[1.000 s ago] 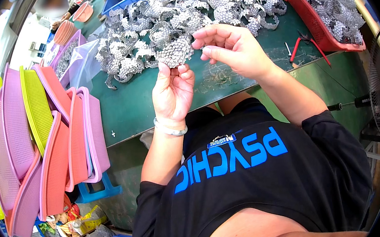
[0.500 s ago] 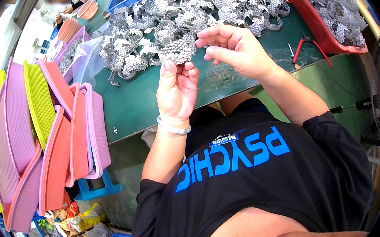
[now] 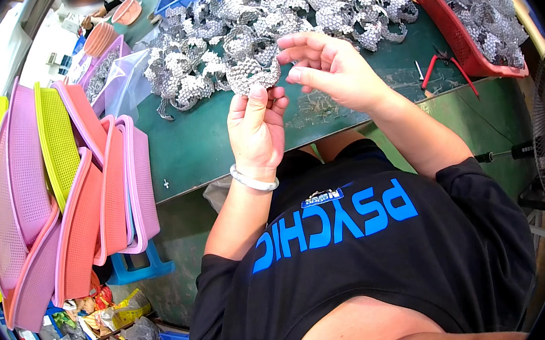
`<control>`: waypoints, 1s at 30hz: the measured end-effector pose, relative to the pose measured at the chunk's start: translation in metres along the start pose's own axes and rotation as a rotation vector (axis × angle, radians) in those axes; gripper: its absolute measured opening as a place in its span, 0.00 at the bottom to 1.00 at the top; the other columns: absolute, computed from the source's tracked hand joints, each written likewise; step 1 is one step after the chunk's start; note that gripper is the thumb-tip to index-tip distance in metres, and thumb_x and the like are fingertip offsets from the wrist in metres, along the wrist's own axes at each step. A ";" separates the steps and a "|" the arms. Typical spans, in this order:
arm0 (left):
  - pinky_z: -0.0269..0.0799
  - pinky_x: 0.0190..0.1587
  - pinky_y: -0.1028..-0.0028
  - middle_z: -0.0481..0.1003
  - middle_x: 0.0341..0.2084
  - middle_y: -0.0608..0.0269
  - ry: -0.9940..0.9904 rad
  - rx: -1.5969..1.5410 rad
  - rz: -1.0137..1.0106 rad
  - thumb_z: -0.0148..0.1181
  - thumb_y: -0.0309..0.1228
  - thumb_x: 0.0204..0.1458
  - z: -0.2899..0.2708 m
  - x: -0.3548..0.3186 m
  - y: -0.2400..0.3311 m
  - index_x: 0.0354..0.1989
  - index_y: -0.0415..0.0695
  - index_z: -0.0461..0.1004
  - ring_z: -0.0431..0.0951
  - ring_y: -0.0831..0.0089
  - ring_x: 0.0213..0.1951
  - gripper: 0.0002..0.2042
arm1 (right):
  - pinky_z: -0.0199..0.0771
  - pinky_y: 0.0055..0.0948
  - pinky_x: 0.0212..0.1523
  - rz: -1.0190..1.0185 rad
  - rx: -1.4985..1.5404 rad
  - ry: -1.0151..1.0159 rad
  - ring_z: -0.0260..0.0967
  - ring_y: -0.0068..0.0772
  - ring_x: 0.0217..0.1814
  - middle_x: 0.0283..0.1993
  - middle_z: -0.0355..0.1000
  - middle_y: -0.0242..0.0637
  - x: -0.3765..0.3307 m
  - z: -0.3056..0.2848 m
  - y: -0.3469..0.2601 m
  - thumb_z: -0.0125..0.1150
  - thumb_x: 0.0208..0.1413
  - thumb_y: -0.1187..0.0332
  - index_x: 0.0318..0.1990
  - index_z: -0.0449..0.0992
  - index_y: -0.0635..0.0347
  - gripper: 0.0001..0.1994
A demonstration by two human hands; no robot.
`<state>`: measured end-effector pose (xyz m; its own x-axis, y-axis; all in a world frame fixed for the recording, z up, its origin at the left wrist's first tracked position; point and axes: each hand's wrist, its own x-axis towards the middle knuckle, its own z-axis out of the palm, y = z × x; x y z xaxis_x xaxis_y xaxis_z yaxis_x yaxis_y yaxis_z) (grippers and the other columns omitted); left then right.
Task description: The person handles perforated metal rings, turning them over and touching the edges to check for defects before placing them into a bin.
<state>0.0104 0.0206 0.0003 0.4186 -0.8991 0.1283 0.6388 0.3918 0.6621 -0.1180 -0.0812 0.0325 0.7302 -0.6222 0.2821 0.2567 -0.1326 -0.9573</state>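
My left hand (image 3: 256, 126) pinches the lower edge of a silver sequined mesh piece (image 3: 251, 72), thumb and fingertips closed on it, holding it upright just above the near edge of the green table (image 3: 204, 150). My right hand (image 3: 328, 68) is beside it, fingers curled toward the piece's right edge; I cannot tell whether they grip it or only touch it.

Procedure, as I judge it: keep the left pinch firm and low so the mesh stays flat to my view. Work the right fingertips along the edge in small motions. Avoid pulling hard, since the mesh looks flexible and likely to distort.

Beyond the hands lies the heap of similar silver pieces (image 3: 283, 16); red-handled pliers (image 3: 442, 64) lie right, near the red basket (image 3: 450, 32).

Limits: the piece's far face is hidden, and the sequin detail is too fine to resolve.
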 end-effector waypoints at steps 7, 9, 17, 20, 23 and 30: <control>0.69 0.38 0.73 0.73 0.34 0.61 0.002 0.026 0.036 0.53 0.28 0.54 0.001 0.000 0.000 0.37 0.43 0.70 0.72 0.71 0.34 0.06 | 0.67 0.17 0.38 -0.034 0.001 -0.011 0.65 0.15 0.39 0.46 0.67 0.35 0.001 0.003 0.001 0.56 0.51 0.74 0.54 0.63 0.60 0.21; 0.70 0.38 0.73 0.74 0.34 0.61 -0.002 0.037 0.050 0.53 0.28 0.53 0.000 -0.001 -0.001 0.37 0.42 0.71 0.72 0.71 0.34 0.06 | 0.67 0.17 0.38 -0.035 0.002 -0.013 0.65 0.15 0.39 0.46 0.67 0.35 0.000 0.005 0.001 0.56 0.51 0.74 0.54 0.63 0.60 0.21; 0.70 0.34 0.76 0.75 0.33 0.62 0.023 0.093 0.125 0.56 0.25 0.51 0.002 -0.004 -0.003 0.36 0.41 0.72 0.74 0.75 0.31 0.05 | 0.68 0.17 0.36 -0.017 0.015 -0.018 0.65 0.16 0.38 0.46 0.66 0.35 0.000 0.009 0.002 0.56 0.51 0.74 0.54 0.63 0.60 0.21; 0.71 0.35 0.74 0.75 0.32 0.61 0.014 0.139 0.150 0.54 0.26 0.52 0.000 -0.005 -0.003 0.36 0.41 0.72 0.74 0.72 0.32 0.05 | 0.68 0.16 0.37 -0.024 0.021 -0.022 0.65 0.16 0.38 0.46 0.66 0.35 0.000 0.010 0.003 0.56 0.51 0.74 0.54 0.63 0.60 0.21; 0.71 0.36 0.73 0.75 0.32 0.61 0.017 0.159 0.157 0.54 0.26 0.53 0.000 -0.005 -0.003 0.36 0.41 0.72 0.74 0.71 0.32 0.05 | 0.67 0.16 0.37 -0.037 0.017 -0.030 0.65 0.15 0.38 0.46 0.66 0.35 0.001 0.010 0.005 0.55 0.51 0.74 0.54 0.63 0.60 0.21; 0.70 0.34 0.76 0.74 0.33 0.63 0.041 0.094 0.109 0.56 0.27 0.52 0.002 -0.005 -0.001 0.37 0.41 0.71 0.73 0.75 0.31 0.06 | 0.67 0.17 0.38 -0.029 0.002 -0.025 0.65 0.16 0.39 0.46 0.66 0.35 0.000 0.012 0.003 0.55 0.51 0.75 0.54 0.63 0.61 0.20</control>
<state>0.0069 0.0244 0.0005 0.5092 -0.8428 0.1741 0.5257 0.4648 0.7124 -0.1095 -0.0728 0.0305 0.7381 -0.5986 0.3112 0.2791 -0.1492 -0.9486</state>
